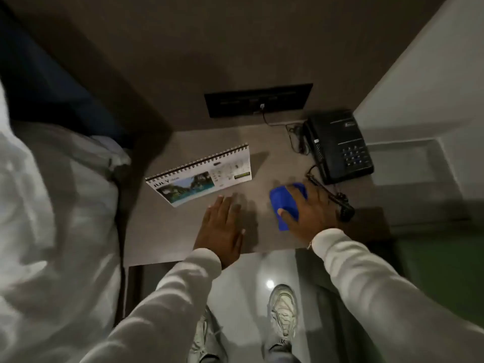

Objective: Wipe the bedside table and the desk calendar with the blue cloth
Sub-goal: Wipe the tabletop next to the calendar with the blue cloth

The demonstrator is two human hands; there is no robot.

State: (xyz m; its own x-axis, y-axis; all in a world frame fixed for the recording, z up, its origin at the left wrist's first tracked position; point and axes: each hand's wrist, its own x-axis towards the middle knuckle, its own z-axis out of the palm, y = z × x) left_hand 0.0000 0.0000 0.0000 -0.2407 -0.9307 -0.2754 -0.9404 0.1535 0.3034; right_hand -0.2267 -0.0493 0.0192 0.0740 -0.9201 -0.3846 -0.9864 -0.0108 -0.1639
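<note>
The blue cloth (284,204) lies folded on the grey-brown bedside table (167,231), right of centre. My right hand (310,213) presses flat on the cloth, fingers spread over it. A spiral-bound desk calendar (201,176) with a seaside photo and "JULY" stands on the table's left half. Just in front of the calendar, my left hand (222,231) rests palm down on the bare tabletop, fingers apart, holding nothing.
A black telephone (337,148) sits at the table's back right corner, its coiled cord (331,199) trailing toward my right hand. A black wall socket panel (258,99) is behind. White bedding (52,205) borders the left. My shoes (282,310) stand on a glossy floor.
</note>
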